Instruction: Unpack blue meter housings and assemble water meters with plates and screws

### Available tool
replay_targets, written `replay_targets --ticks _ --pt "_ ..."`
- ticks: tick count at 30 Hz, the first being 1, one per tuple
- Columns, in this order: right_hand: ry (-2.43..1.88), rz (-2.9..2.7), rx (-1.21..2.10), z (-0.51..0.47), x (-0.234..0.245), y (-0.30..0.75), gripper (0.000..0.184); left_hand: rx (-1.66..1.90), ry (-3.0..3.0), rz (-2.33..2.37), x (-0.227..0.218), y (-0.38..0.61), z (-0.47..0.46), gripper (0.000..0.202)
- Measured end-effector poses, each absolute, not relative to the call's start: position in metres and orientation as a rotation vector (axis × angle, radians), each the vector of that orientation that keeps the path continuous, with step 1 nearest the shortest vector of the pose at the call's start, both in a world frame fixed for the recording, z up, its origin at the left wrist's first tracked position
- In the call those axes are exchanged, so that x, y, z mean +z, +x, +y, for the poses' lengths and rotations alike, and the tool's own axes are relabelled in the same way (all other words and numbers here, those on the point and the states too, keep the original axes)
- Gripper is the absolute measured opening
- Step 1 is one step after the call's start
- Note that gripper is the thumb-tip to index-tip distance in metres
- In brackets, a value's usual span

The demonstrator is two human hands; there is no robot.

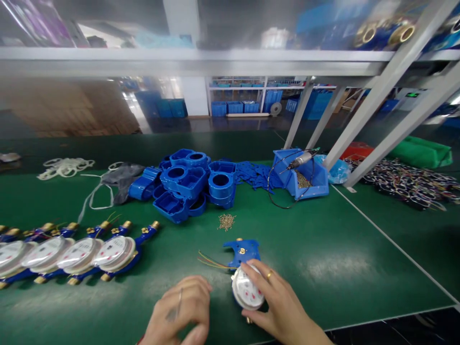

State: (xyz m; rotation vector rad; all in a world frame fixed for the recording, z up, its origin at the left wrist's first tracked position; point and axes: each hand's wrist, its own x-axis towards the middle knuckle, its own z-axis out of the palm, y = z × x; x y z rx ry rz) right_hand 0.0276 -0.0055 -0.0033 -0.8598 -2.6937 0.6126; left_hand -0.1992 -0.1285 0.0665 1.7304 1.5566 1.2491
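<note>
My right hand (275,299) wraps its fingers and thumb around a round water meter (247,290) with a white dial, close to the table's front edge. Brass shows at the meter's near end, and thin coloured wires (215,261) trail off to its left. Just beyond it lies a flat blue plastic bracket (244,251) with a brass piece on it. Left of the meter and apart from it, my left hand (181,309) is curled, back upward. Its fingertips are hidden, so anything inside them cannot be seen.
A row of water meters (115,251) lies at left. Blue plastic housings (185,179) are heaped behind a pile of small brass screws (226,221). Farther right are a blue bin (316,184) holding an electric screwdriver (300,160), slanted shelf posts (370,96) and bundled wires (409,184).
</note>
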Motion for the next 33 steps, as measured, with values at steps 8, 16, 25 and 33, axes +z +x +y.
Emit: replay_targets --ticks 8,16,25,33 --pt "-1.015 -2.513 0.397 0.018 -0.017 0.096 0.076 1.229 1.855 1.960 0.026 -0.221 -0.056 0.026" --pt "-1.120 -2.461 0.590 0.005 0.011 0.083 0.079 0.781 1.978 2.694 0.072 -0.224 0.058 0.053" --pt "-1.192 -2.117 0.415 -0.013 0.005 0.106 0.053 0.938 1.864 2.656 0.064 -0.236 0.087 0.052" --pt "-0.907 -2.384 0.371 0.014 0.049 0.043 0.019 1.944 0.828 1.333 0.051 -0.218 0.000 0.041"
